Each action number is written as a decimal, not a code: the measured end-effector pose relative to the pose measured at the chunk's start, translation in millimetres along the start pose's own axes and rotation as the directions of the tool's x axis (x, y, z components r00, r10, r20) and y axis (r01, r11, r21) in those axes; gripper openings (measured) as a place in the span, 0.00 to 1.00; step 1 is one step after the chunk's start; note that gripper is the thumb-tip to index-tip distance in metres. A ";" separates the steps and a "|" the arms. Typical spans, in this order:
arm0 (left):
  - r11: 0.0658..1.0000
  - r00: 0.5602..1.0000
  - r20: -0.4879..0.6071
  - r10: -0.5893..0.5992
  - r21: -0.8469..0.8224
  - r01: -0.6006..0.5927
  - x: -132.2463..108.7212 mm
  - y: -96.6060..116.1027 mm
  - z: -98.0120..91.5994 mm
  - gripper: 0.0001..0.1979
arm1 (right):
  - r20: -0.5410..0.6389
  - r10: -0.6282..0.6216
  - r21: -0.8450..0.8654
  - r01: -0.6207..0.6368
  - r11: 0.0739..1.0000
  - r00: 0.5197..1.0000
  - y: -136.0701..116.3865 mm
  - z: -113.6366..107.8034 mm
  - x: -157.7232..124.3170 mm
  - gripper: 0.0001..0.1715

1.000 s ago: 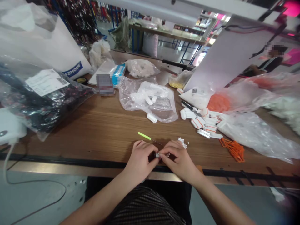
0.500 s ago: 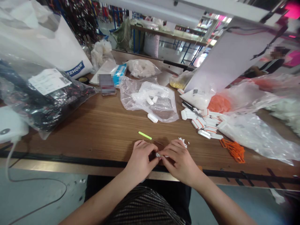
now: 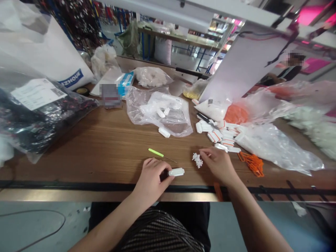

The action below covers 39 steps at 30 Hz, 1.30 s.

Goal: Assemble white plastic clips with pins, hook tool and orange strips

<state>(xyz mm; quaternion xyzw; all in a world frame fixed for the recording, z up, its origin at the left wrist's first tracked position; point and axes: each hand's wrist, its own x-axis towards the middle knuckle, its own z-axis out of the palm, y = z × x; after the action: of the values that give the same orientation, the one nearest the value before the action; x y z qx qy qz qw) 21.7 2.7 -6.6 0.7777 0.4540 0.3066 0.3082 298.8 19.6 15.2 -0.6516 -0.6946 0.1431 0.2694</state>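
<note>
Left hand [image 3: 153,177]: thumb and forefinger nearly together, pinching the left end of a white, rectangular plastic connector [image 3: 177,172].
Connector: juts right beyond those fingertips, near the table's front edge.
Right hand [image 3: 217,163]: just right of a pile of small white plastic pieces [image 3: 197,160]; fingertips bunched, cannot tell if gripping anything.
Yellow-green-handled thin metal pick [image 3: 156,152]: lies far side of connector.

Counter [image 3: 110,150] open left of green pick [image 3: 159,154], narrow gap to small white pieces [image 3: 197,160]; connectors [image 3: 228,134], orange strips [image 3: 254,164] block right.
</note>
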 end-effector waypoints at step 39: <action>1.000 1.000 -0.016 0.005 -0.019 -0.006 1.2 2.1 -1.2 0.09 | 0.219 -0.428 0.071 0.423 0.903 0.877 -76.3 27.6 -19.6 0.07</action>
<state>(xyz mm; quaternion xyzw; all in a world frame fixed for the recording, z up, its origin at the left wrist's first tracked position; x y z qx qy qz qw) 22.4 3.2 -4.1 0.7735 0.4513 0.3181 0.3113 220.2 -3.9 31.0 -0.4593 -0.8455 0.1620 0.2189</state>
